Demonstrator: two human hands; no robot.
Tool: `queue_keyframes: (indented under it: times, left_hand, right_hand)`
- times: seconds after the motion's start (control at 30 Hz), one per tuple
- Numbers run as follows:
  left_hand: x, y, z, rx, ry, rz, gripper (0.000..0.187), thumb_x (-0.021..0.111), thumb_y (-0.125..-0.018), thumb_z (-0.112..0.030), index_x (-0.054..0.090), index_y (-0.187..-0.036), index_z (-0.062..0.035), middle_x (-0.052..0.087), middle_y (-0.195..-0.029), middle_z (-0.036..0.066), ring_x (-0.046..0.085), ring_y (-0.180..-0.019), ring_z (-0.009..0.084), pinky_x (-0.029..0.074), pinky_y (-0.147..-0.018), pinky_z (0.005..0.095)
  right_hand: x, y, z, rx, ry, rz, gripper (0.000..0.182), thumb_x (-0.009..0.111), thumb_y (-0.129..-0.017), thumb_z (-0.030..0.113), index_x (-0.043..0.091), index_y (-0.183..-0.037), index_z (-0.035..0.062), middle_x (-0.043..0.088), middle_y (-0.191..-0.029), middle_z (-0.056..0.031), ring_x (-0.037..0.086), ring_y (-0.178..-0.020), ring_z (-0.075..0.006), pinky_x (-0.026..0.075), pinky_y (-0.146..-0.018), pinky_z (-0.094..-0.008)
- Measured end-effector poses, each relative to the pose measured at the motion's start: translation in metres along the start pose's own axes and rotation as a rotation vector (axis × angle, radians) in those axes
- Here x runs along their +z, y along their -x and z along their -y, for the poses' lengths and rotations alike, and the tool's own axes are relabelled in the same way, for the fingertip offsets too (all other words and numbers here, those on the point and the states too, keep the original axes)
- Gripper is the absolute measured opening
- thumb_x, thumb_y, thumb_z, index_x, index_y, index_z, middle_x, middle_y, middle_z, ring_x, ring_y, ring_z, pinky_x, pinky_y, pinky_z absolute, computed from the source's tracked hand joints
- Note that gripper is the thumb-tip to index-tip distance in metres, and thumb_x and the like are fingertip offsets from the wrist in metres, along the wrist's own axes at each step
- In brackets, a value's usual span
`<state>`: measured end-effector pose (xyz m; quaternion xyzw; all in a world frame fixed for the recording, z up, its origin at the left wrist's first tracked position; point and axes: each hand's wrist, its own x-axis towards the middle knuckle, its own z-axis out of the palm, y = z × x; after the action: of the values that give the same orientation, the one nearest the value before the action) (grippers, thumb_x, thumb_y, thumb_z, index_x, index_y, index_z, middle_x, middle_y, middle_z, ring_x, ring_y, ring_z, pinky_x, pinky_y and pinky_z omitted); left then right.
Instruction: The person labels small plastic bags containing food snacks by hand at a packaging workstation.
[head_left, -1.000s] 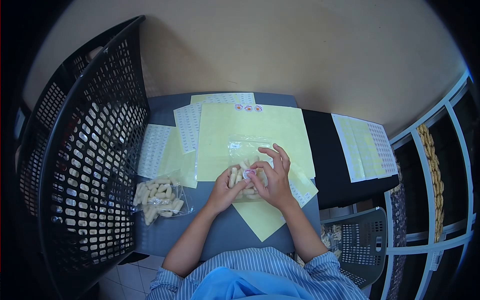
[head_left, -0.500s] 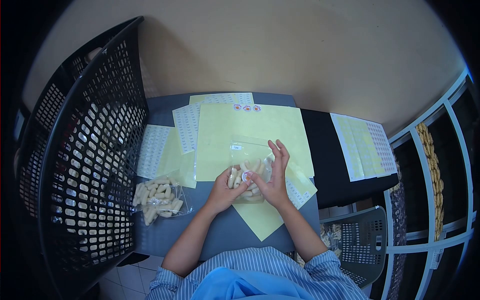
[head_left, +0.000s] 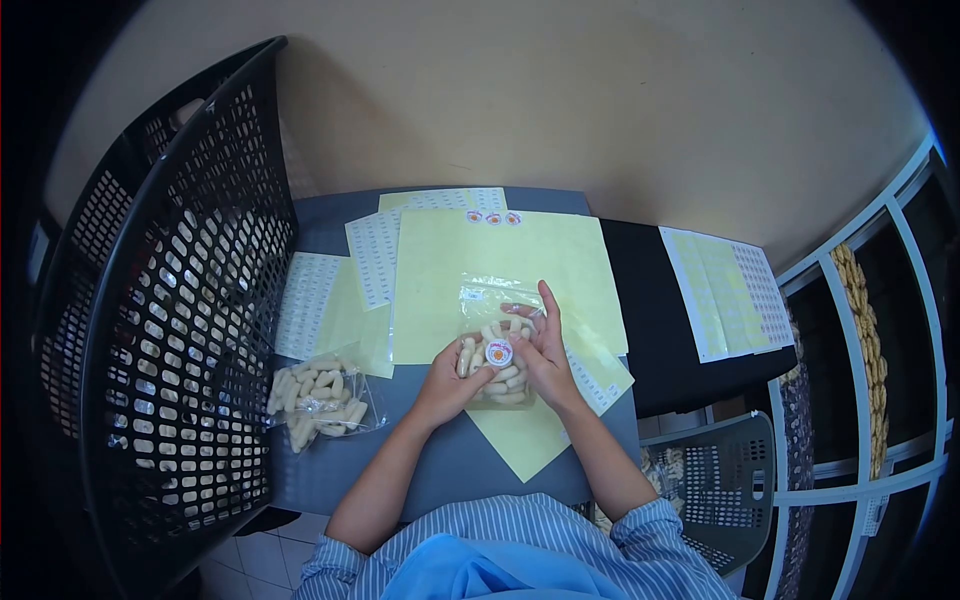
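Both hands hold a clear plastic bag [head_left: 510, 385] of pale, finger-shaped pieces over the yellow sheets. A round sticker [head_left: 498, 352] with an orange centre shows on its front, and a small white label is near its top. My left hand [head_left: 448, 384] is closed on the bag's left side, its thumb below the sticker. My right hand [head_left: 546, 362] grips the right side, thumb near the sticker, some fingers behind the clear plastic and one pointing up. Another filled bag [head_left: 322, 398] lies to the left on the grey table [head_left: 420, 470].
A tall dark perforated basket [head_left: 180, 300] stands at the left. A large yellow sheet [head_left: 500, 245] carries three round stickers. Small-label sheets [head_left: 305, 290] lie around it, and another sticker sheet [head_left: 725, 290] is on the black surface. A green basket [head_left: 715, 485] and metal rack [head_left: 860, 490] are at right.
My right thumb has moved off the sticker, which now shows fully. The fingers of my right hand have curled in behind the bag.
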<state>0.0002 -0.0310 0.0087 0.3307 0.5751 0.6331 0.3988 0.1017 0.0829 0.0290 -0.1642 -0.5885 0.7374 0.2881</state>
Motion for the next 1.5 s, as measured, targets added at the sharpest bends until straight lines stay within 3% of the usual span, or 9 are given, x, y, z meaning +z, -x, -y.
queue_keyframes:
  times: [0.5,0.7,0.83,1.0,1.07,1.23,1.33,1.4,1.5]
  left_hand:
    - [0.002,0.000,-0.001,-0.024,0.138,-0.036,0.033,0.051,-0.087,-0.020,0.047,-0.110,0.0031,0.057,-0.095,0.007,0.053,-0.085,0.0088,0.044,-0.074,0.0217]
    - [-0.004,0.021,-0.040,0.019,0.144,0.311,0.052,0.049,-0.083,-0.009,0.027,-0.129,0.0010,0.041,-0.124,0.013,0.041,-0.114,0.0187,0.033,-0.094,0.0300]
    - [-0.032,0.055,-0.089,0.260,-0.495,0.101,0.061,0.057,-0.076,-0.011,0.028,-0.129,0.0002,0.037,-0.128,0.016,0.035,-0.120,0.0239,0.028,-0.099,0.0333]
    - [-0.104,0.082,-0.096,0.083,-1.107,-0.228,0.084,0.073,-0.060,-0.028,0.032,-0.127,-0.0003,0.036,-0.129,0.019,0.028,-0.124,0.0323,0.023,-0.102,0.0402]
    - [-0.118,0.088,-0.087,0.006,-1.110,-0.233,0.085,0.074,-0.058,-0.029,0.033,-0.126,-0.0003,0.036,-0.129,0.019,0.027,-0.124,0.0321,0.021,-0.102,0.0416]
    - [-0.121,0.085,-0.065,-0.108,-1.263,-0.289,0.079,0.073,-0.060,-0.029,0.037,-0.124,-0.0008,0.042,-0.124,0.017,0.032,-0.120,0.0311,0.019,-0.102,0.0426]
    - [-0.124,0.078,-0.065,-0.085,-1.211,-0.267,0.065,0.066,-0.069,-0.023,0.038,-0.123,-0.0019,0.045,-0.120,0.016,0.039,-0.114,0.0297,0.023,-0.099,0.0421]
    - [-0.123,0.077,-0.065,-0.018,-1.226,-0.290,0.050,0.058,-0.076,-0.016,0.042,-0.121,-0.0020,0.048,-0.116,0.014,0.043,-0.109,0.0287,0.028,-0.096,0.0402]
    - [-0.127,0.076,-0.067,0.103,-1.053,-0.389,0.038,0.050,-0.082,-0.011,0.044,-0.117,0.0016,0.050,-0.112,0.018,0.047,-0.104,0.0316,0.035,-0.091,0.0364]
  right_hand:
    - [0.000,0.001,0.009,-0.106,-0.013,0.207,0.096,0.053,-0.070,-0.012,-0.008,-0.136,0.0183,0.030,-0.122,-0.0169,0.041,-0.110,-0.0244,0.037,-0.092,-0.0339]
    - [0.002,0.014,0.054,-0.173,0.105,0.147,0.092,0.058,-0.069,-0.010,0.001,-0.137,0.0138,0.039,-0.118,-0.0163,0.048,-0.103,-0.0231,0.043,-0.086,-0.0331]
    - [-0.044,0.049,0.089,-0.422,0.325,-0.200,0.086,0.056,-0.069,-0.011,0.006,-0.136,0.0096,0.041,-0.117,-0.0154,0.046,-0.105,-0.0215,0.044,-0.086,-0.0322]
    - [-0.228,0.170,0.033,-0.464,0.695,-1.245,0.083,0.065,-0.067,-0.004,0.019,-0.134,0.0087,0.027,-0.130,-0.0163,0.030,-0.117,-0.0325,0.040,-0.089,-0.0379]
    - [-0.229,0.215,0.025,-0.276,0.510,-1.516,0.082,0.063,-0.067,-0.008,0.019,-0.134,0.0124,0.025,-0.130,-0.0193,0.037,-0.112,-0.0333,0.044,-0.085,-0.0381]
    - [-0.232,0.257,0.004,-0.359,0.382,-1.569,0.084,0.059,-0.064,-0.012,0.017,-0.134,0.0093,0.026,-0.128,-0.0261,0.042,-0.109,-0.0333,0.043,-0.084,-0.0374]
    - [-0.236,0.271,-0.008,-0.174,0.575,-1.411,0.083,0.060,-0.061,-0.008,0.020,-0.133,0.0075,0.023,-0.133,-0.0246,0.035,-0.117,-0.0347,0.034,-0.093,-0.0377]
    - [-0.268,0.307,-0.037,0.328,1.090,-1.265,0.084,0.064,-0.058,0.000,0.023,-0.131,0.0061,0.026,-0.133,-0.0243,0.032,-0.119,-0.0374,0.031,-0.095,-0.0379]
    - [-0.234,0.303,-0.049,0.479,1.216,-1.247,0.086,0.064,-0.055,0.002,0.023,-0.131,0.0048,0.027,-0.129,-0.0286,0.030,-0.119,-0.0410,0.028,-0.098,-0.0383]
